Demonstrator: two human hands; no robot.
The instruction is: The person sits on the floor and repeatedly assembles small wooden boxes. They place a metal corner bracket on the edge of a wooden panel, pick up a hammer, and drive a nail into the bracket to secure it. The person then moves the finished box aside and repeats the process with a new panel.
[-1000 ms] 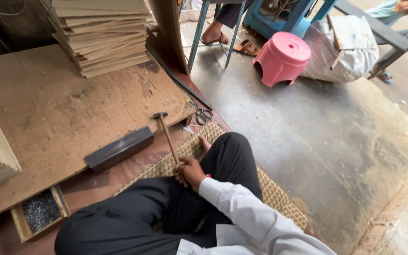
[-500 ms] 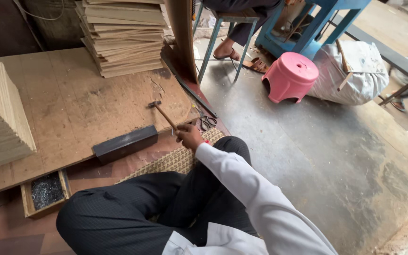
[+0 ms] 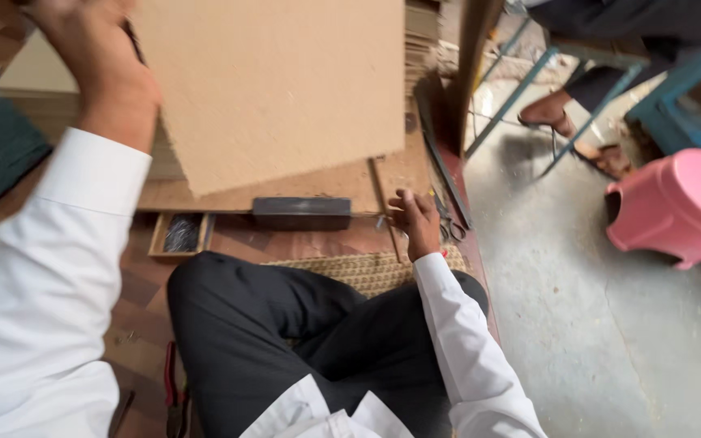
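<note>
- Workshop floor: grey concrete [image 3: 610,324] on the right side, reddish boards under the seated person, woven mat [image 3: 367,268] just in front of the crossed legs.
- Low wooden work board [image 3: 318,182] lies ahead of the knees; black rectangular block [image 3: 302,212] sits at its near edge.
- L hand [image 3: 95,61] raised high at top left, fingers closed on the edge of a big tan sheet of board [image 3: 269,89]; sheet is lifted, tilted, covers most of the upper view.
- R hand [image 3: 415,219] low, at the near right corner of the work board, fingers curled around a thin wooden handle [image 3: 395,235]; tool head hidden, can't tell what kind.
- Small open wooden tray w/ dark nails [image 3: 182,233] left of the black block, on the floor.
- Scissors [image 3: 448,227] just right of the R hand.
- Stack of thin boards [image 3: 423,40] partly behind the lifted sheet.
- Pink plastic stool [image 3: 675,207] far right; blue metal frame [image 3: 545,97] w/ another person's sandalled foot [image 3: 549,113] top right.
- Red-handled pliers [image 3: 174,389] by the L knee.
</note>
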